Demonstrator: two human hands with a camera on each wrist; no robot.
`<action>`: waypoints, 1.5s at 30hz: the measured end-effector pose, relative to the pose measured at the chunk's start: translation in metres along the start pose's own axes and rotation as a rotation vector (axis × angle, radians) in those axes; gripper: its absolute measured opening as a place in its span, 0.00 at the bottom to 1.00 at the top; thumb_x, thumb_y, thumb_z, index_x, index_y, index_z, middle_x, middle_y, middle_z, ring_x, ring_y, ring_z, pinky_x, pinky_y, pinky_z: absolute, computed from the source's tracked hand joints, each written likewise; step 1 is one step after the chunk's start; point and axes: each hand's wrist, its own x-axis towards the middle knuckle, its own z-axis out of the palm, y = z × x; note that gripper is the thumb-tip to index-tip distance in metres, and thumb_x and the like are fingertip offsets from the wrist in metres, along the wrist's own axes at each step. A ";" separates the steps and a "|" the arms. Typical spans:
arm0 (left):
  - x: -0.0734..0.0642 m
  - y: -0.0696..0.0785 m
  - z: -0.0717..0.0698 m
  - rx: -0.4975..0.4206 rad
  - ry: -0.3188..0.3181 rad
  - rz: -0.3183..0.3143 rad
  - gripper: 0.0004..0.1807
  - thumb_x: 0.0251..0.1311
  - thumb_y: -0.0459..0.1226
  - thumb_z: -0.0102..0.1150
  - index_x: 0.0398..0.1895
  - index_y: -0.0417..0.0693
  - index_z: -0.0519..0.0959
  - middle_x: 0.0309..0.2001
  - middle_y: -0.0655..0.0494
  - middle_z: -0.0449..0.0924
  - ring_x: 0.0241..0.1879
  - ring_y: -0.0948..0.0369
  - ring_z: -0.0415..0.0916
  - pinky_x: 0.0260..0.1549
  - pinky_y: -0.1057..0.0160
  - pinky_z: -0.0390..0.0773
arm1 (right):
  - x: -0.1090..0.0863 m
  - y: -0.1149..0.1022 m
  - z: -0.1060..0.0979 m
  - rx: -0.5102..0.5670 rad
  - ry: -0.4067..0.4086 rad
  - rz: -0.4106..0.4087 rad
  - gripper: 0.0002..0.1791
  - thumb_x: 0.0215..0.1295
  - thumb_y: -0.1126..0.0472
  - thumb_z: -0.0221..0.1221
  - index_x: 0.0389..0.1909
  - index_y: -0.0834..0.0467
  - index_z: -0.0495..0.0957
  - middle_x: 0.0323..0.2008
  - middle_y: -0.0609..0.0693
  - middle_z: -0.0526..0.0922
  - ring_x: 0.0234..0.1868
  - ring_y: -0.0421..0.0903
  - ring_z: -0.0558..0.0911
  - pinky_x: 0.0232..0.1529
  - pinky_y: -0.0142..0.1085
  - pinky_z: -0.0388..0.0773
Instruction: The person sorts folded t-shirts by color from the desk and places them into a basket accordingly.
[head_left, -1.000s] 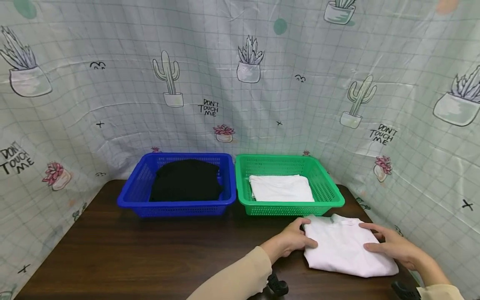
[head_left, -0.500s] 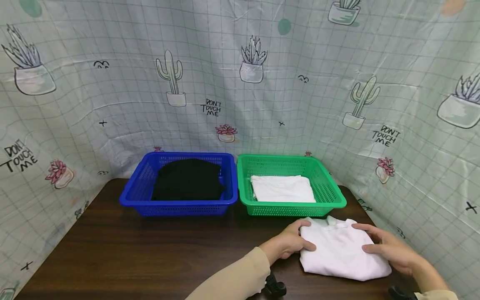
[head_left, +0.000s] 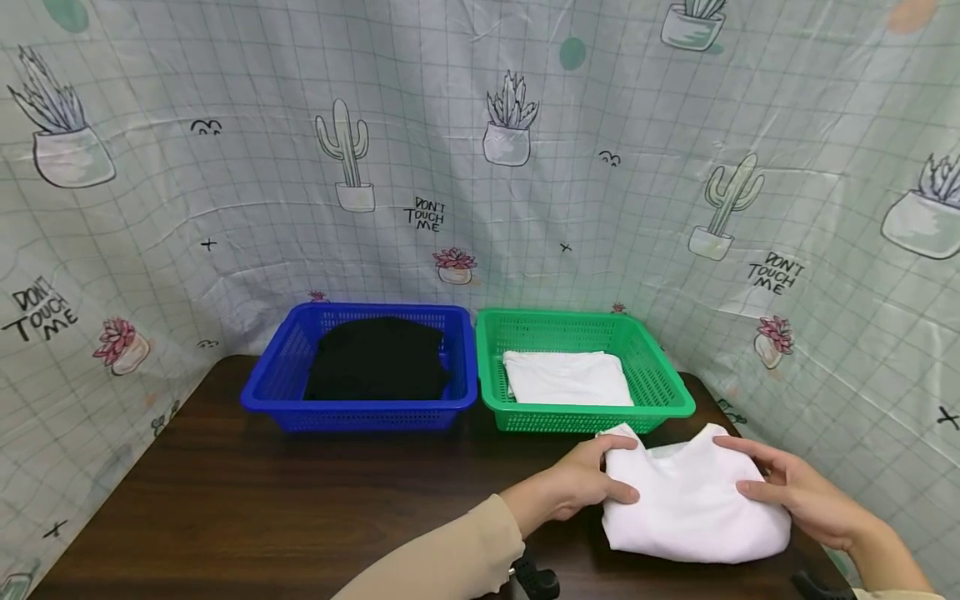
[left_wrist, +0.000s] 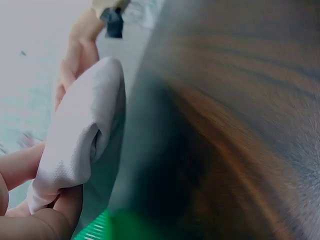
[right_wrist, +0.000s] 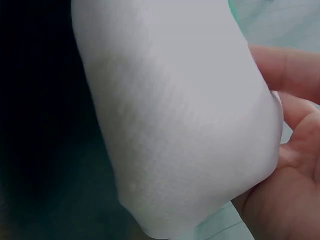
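Note:
A folded white garment (head_left: 690,504) with a dipped neckline hangs between both hands at the right of the table, its far edge close to the green basket. My left hand (head_left: 588,479) pinches its left side, thumb on the near face. On the right side my right hand (head_left: 806,492) grips it the same way. In the left wrist view the folded cloth (left_wrist: 82,125) shows its layered edge, raised above the tabletop. The right wrist view is mostly filled by the cloth (right_wrist: 180,120), with part of the right hand (right_wrist: 295,125) behind its edge.
A green basket (head_left: 585,412) stands at the back with a folded white cloth (head_left: 567,379) inside. Left of it, a blue basket (head_left: 360,408) holds black folded cloth (head_left: 377,360). Dark wooden table (head_left: 300,508); a patterned curtain (head_left: 450,150) surrounds the back and sides.
The white garment first slid slightly left and nearer on the table, then came up off it in both hands, its neckline dipping deeper. The baskets have stayed put.

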 end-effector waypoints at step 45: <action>0.088 0.049 -0.147 0.182 0.396 0.087 0.44 0.62 0.18 0.65 0.78 0.62 0.73 0.80 0.47 0.63 0.76 0.45 0.63 0.67 0.40 0.74 | 0.215 -0.058 -0.011 -0.336 0.355 0.064 0.39 0.78 0.66 0.61 0.85 0.54 0.57 0.82 0.71 0.50 0.61 0.55 0.74 0.48 0.29 0.77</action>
